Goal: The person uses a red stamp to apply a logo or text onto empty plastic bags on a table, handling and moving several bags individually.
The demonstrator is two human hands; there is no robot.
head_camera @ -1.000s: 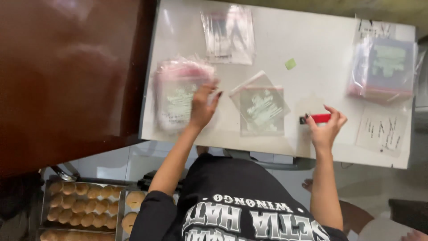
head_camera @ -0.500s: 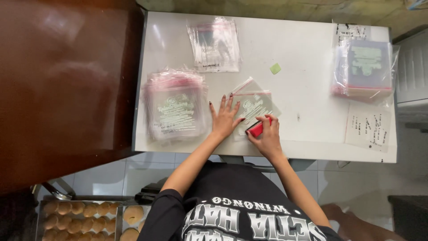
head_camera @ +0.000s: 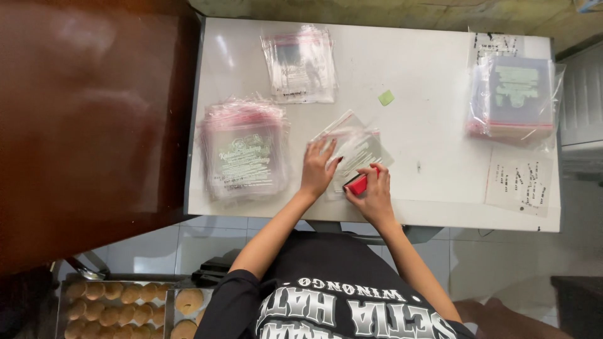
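The left hand (head_camera: 318,168) lay flat with spread fingers on a clear printed plastic bag (head_camera: 359,149), while the right hand (head_camera: 372,191) pinched a small red stamp (head_camera: 357,184) against the bag on the white table (head_camera: 433,113).

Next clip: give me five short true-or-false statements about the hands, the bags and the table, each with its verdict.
1. The left hand lies flat on a clear printed bag. True.
2. The right hand holds a blue pen. False: it grips a small red stamp-like block.
3. A thick stack of printed bags lies left of the hands. True.
4. The white table is bare beyond the hands. False: a thin bag pile lies at its far side.
5. A tray of round biscuits sits on the table. False: it is below, at floor level.
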